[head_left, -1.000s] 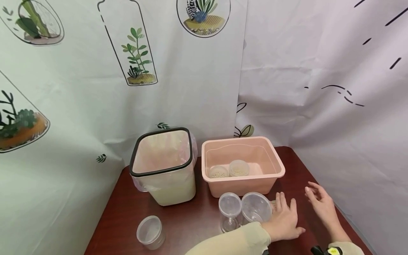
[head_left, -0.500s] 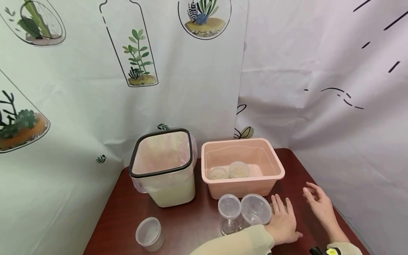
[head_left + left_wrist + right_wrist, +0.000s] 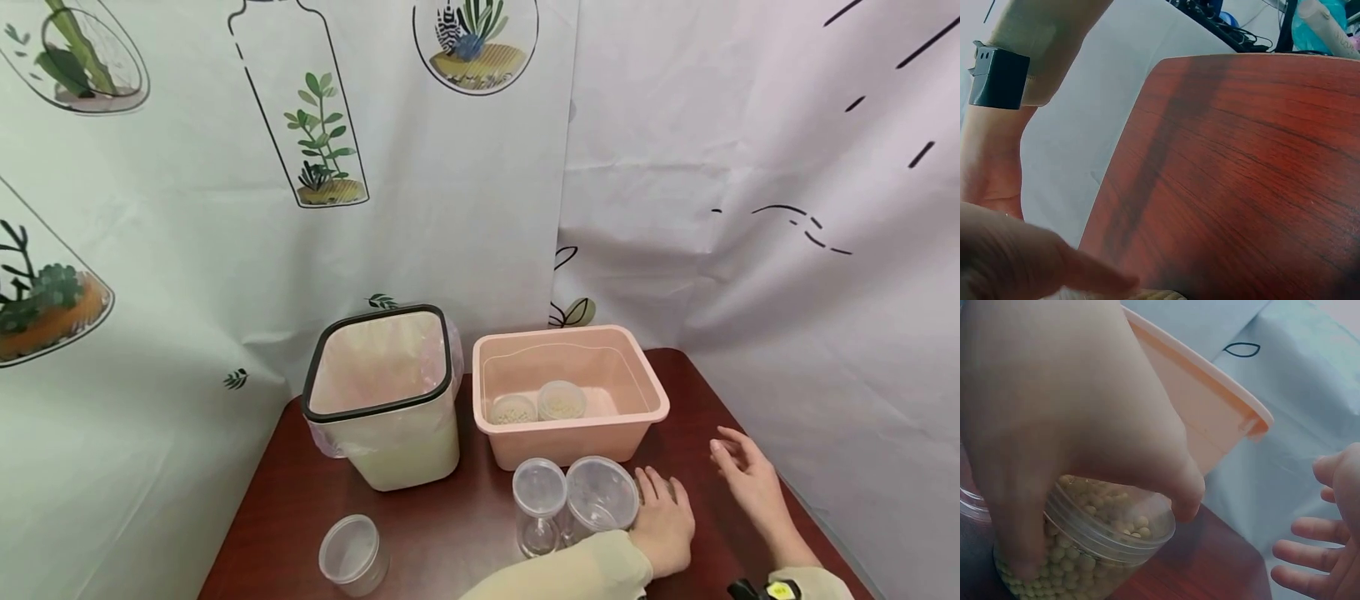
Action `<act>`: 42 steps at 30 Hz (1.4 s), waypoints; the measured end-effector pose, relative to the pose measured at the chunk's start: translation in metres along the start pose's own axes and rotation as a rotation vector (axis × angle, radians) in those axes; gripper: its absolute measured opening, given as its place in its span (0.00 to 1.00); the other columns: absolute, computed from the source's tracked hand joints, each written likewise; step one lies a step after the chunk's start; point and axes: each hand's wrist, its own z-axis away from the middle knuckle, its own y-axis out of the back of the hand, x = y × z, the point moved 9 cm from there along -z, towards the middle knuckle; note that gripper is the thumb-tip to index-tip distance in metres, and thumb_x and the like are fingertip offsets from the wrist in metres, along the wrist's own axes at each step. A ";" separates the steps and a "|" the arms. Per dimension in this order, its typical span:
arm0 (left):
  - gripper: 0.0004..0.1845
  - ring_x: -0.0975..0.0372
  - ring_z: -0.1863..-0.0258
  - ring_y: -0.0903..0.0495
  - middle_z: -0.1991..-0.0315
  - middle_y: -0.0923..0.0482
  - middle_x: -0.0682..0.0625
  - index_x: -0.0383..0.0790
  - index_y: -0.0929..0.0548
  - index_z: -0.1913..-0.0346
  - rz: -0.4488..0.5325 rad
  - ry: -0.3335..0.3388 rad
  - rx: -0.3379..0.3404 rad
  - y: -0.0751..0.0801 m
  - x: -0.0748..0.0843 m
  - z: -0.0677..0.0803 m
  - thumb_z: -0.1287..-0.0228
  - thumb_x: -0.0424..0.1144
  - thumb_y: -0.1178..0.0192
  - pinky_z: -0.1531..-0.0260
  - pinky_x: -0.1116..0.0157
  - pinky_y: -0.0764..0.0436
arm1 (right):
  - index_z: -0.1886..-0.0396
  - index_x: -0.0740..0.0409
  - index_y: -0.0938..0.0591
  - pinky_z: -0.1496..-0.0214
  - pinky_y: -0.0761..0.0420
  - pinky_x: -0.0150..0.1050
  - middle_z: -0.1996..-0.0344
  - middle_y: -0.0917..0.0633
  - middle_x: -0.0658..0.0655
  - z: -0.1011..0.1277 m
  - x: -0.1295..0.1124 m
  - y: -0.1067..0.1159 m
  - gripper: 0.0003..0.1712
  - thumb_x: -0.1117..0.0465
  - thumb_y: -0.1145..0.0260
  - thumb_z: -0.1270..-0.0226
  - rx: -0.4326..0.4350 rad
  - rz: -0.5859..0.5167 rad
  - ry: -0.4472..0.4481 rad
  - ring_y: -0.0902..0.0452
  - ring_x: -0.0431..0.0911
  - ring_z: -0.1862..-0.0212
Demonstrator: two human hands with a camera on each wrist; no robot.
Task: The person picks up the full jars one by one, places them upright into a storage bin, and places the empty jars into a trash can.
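Note:
A clear lidded jar point(image 3: 1094, 556) of pale round beans stands on the table, mostly covered by my left hand point(image 3: 662, 529) in the head view. In the right wrist view my left hand grips the jar from above, with fingers and thumb on opposite sides of its rim. The left wrist view catches only the thumb point(image 3: 1035, 262) and a sliver of the jar at the bottom. My right hand point(image 3: 753, 487) is held to the right of the jar, fingers loosely bent, holding nothing. Left of the jar stand a wide clear jar point(image 3: 602, 492) and a slimmer one point(image 3: 540, 487).
Behind the jars is a pink basin point(image 3: 570, 442) with two clear tubs point(image 3: 561, 400) inside, both containing pale grains. A black-rimmed bin point(image 3: 405, 454) with a bag liner stands at the back left. Another clear jar point(image 3: 352, 554) is at the front left. Printed cloth point(image 3: 450, 208) backs the table.
My left hand's fingers have bent down around the bean jar, and its thumb has gone from sight in the head view. The right hand has hardly moved.

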 end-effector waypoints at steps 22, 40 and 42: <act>0.37 0.55 0.59 0.31 0.55 0.31 0.49 0.55 0.26 0.48 0.087 -0.150 0.119 0.015 -0.001 -0.001 0.67 0.58 0.27 0.79 0.70 0.28 | 0.32 0.52 0.36 0.68 0.24 0.26 0.53 0.22 0.58 -0.005 0.009 0.003 0.30 0.47 0.48 0.29 0.008 0.011 -0.012 0.26 0.27 0.62; 0.44 0.61 0.60 0.35 0.58 0.33 0.52 0.57 0.29 0.44 0.204 -0.175 0.116 0.048 -0.013 -0.008 0.71 0.66 0.28 0.85 0.69 0.34 | 0.35 0.63 0.35 0.70 0.26 0.24 0.55 0.22 0.67 -0.010 0.002 0.023 0.30 0.51 0.45 0.31 0.074 -0.029 -0.025 0.26 0.26 0.66; 0.45 0.61 0.60 0.34 0.57 0.33 0.53 0.57 0.30 0.43 0.212 -0.163 0.112 0.053 -0.015 -0.009 0.71 0.67 0.29 0.84 0.69 0.34 | 0.36 0.66 0.35 0.70 0.26 0.23 0.55 0.23 0.69 -0.006 -0.015 0.025 0.30 0.52 0.45 0.30 0.068 -0.025 -0.016 0.27 0.24 0.66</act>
